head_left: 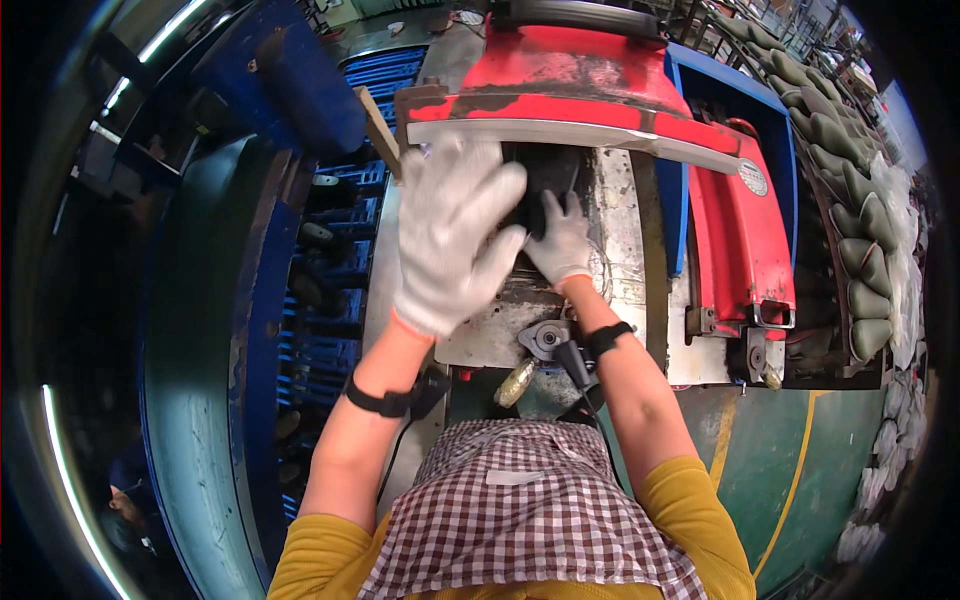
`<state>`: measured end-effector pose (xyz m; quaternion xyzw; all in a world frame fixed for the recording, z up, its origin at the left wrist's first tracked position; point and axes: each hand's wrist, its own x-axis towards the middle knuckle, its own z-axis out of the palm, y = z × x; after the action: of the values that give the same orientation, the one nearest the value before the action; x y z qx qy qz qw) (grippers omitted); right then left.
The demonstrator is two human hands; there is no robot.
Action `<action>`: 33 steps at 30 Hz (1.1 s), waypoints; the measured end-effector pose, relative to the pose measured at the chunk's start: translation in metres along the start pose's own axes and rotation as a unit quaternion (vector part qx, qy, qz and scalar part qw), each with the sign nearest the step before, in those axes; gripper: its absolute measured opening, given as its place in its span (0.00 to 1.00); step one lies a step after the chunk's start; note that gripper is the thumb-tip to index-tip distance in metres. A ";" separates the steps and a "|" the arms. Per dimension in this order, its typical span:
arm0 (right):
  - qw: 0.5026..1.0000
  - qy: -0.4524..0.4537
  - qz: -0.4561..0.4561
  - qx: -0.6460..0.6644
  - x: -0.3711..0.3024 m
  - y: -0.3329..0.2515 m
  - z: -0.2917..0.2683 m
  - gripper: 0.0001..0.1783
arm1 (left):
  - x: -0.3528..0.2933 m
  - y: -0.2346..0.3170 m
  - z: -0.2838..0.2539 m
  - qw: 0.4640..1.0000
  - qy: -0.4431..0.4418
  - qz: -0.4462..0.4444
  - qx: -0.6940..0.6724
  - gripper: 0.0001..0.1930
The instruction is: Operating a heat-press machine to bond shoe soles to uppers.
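Note:
My left hand, in a white knitted glove, is raised with its fingers apart and nothing in it. It is slightly blurred and covers part of the machine behind it. My right hand, gloved too, reaches under the silver front edge of a red machine cover. Its fingers are spread at the side of a dark, flat recess or plate, whose details are lost in shadow. Whether the fingertips touch it I cannot tell. Below both hands lies a scuffed metal bed with a round metal fitting at its near edge.
A second red cover stands at the right beside a blue frame. Farther right, a rack holds several grey-green shoe-shaped pieces. Blue slatted racking and a greenish conveyor belt run along the left. A wooden stick leans near the cover.

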<state>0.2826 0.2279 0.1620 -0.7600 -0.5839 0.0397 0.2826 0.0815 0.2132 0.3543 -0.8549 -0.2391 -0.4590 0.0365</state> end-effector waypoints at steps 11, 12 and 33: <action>0.580 -0.235 0.189 0.757 -0.090 -0.022 -0.038 0.40 | -0.191 0.002 0.056 0.431 0.006 -0.588 -0.684 0.40; 0.696 -0.278 0.134 0.648 -0.097 -0.037 -0.048 0.43 | -0.186 0.005 0.048 0.341 0.042 -0.604 -0.719 0.42; 0.985 -0.066 -0.147 0.056 -0.107 -0.037 -0.052 0.12 | -0.419 -0.233 -0.100 0.557 0.238 -0.795 -0.020 0.20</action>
<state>0.2371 0.1162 0.1938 -0.6444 -0.7035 0.0807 0.2887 -0.2928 0.2332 0.0393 -0.1776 -0.7953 -0.4931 -0.3046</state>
